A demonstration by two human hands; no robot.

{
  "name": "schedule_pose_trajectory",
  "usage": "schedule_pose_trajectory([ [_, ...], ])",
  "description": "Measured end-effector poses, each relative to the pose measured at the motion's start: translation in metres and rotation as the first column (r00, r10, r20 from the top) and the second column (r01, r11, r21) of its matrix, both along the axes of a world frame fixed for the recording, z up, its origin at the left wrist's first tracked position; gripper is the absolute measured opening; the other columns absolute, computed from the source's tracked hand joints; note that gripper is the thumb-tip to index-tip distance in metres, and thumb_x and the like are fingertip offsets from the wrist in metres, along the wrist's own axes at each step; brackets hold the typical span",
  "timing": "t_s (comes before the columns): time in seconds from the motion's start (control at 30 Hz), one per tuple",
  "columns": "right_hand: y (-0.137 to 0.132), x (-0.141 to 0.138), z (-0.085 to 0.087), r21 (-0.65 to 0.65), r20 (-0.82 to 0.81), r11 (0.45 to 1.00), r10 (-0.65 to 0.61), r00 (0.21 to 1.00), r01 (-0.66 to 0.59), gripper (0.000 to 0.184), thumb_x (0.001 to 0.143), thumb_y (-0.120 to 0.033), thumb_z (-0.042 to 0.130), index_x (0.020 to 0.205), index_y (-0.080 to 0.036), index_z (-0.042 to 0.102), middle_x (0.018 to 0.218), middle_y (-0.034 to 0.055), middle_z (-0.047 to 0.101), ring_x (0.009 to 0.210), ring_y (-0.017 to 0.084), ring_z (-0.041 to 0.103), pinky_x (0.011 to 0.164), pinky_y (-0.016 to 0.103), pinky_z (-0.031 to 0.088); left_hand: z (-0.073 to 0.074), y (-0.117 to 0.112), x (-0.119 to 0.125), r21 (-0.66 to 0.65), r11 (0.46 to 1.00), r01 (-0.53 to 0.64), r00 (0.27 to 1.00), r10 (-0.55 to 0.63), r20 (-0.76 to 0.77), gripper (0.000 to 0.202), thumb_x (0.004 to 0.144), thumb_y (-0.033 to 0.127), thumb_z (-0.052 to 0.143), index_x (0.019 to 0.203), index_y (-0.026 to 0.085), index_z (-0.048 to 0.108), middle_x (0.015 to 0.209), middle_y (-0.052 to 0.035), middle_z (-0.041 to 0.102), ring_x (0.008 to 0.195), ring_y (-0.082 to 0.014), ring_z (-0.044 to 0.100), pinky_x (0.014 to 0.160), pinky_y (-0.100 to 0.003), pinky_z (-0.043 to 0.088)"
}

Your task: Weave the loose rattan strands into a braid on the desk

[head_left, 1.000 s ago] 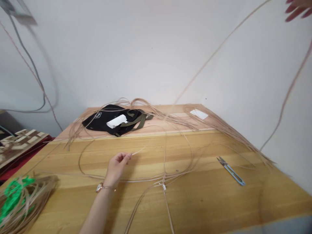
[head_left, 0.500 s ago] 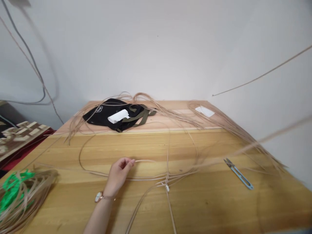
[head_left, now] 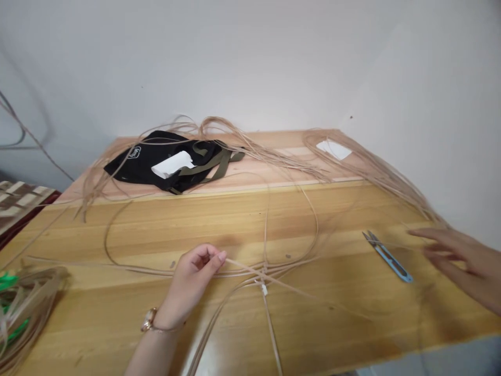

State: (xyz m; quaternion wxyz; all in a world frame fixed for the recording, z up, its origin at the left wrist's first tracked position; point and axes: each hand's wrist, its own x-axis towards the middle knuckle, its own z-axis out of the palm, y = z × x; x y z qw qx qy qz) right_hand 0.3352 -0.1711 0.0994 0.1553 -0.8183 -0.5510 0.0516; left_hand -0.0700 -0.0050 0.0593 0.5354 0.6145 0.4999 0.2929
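My left hand (head_left: 201, 269), with a watch on its wrist, pinches the end of a pale rattan strand (head_left: 287, 286) between thumb and fingertips. That strand slants down to the right, over a cross of rattan strands (head_left: 176, 272) on the table. A small white tie (head_left: 264, 290) marks the crossing, and long ends spread and curve outward from it. My right hand (head_left: 462, 261) reaches in from the right edge, slightly blurred, index finger stretched out and apart from the thumb. Blue-handled thread snips (head_left: 391, 263) lie on the table to its left.
A black bag (head_left: 144, 159) with a white roll (head_left: 172, 164) lies at the back by the wall. Loose rattan bundles (head_left: 391, 177) run along the back and right. A rattan coil (head_left: 35, 313) with green ties sits at front left. White paper (head_left: 334, 150) lies at back right.
My right hand has come into view from the right. The strand in my left hand now stretches across the crossing, and the long strand raised at right is gone. The view has shifted.
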Motion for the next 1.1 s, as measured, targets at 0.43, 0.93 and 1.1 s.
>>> schedule_pose_trajectory([
  [0.43, 0.106, -0.193, -0.031, 0.065, -0.576, 0.933, 0.325, 0.750, -0.355, 0.020, 0.082, -0.027, 0.042, 0.089, -0.021, 0.060, 0.075, -0.0006, 0.062, 0.066, 0.010, 0.055, 0.058, 0.021, 0.039, -0.011, -0.014, 0.069, 0.158, 0.987, 0.023, 1.000, -0.025, 0.006, 0.020, 0.075, 0.032, 0.051, 0.066, 0.015, 0.053, 0.059, 0.0012, 0.053, 0.057, -0.0104, 0.047, 0.055, -0.021, 0.037],
  [0.93, 0.105, -0.176, -0.070, -0.012, -0.627, 0.968, 0.187, 0.757, -0.249, 0.022, 0.081, -0.032, 0.041, 0.078, -0.017, 0.056, 0.066, -0.0003, 0.057, 0.060, 0.010, 0.050, 0.055, 0.020, 0.036, -0.024, 0.001, 0.052, 0.279, 0.794, 0.541, 0.792, -0.368, -0.487, 0.028, 0.085, 0.025, 0.033, 0.066, 0.017, 0.052, 0.069, -0.0030, 0.055, 0.070, -0.0161, 0.046, 0.066, -0.029, 0.033],
  [1.1, 0.104, -0.175, -0.071, -0.014, -0.609, 0.963, 0.206, 0.766, -0.270, 0.020, 0.082, -0.031, 0.041, 0.078, -0.018, 0.056, 0.067, -0.0008, 0.057, 0.061, 0.010, 0.050, 0.056, 0.020, 0.035, -0.020, -0.003, 0.051, 0.237, 0.739, 0.631, 0.728, -0.458, -0.510, 0.017, 0.073, 0.037, 0.054, 0.076, 0.020, 0.057, 0.071, -0.0013, 0.056, 0.076, -0.0187, 0.046, 0.073, -0.033, 0.030],
])
